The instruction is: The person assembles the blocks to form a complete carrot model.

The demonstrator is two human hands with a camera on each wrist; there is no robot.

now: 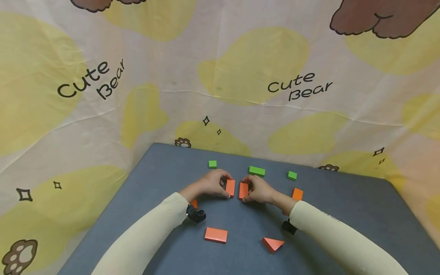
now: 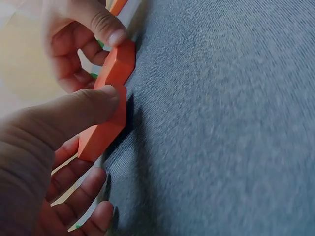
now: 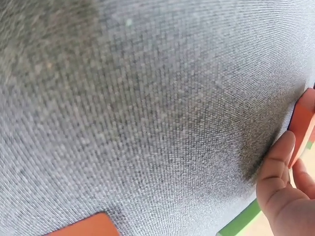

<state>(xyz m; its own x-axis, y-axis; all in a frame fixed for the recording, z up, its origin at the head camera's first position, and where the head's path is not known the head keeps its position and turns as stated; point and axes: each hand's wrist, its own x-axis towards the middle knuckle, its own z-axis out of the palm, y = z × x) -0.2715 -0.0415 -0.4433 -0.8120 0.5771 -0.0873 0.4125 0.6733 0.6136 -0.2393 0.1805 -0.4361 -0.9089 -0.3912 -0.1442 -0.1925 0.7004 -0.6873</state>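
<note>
Work seems partway: below centre, the left hand pinches one orange block, the right hand a second block, slightly apart; upper green blocks and lower triangle lie unheld.

1. The person's left hand pinches a red-orange block between thumb and fingers.
2. The right hand grips a matching block, just beside the first with a narrow gap between.
3. Beyond the hands, a small green cube, a longer green block and another green cube form a loose row on the grey table.
4. Nearer the viewer lie a coral rectangular block and a triangular block, well apart.
</note>
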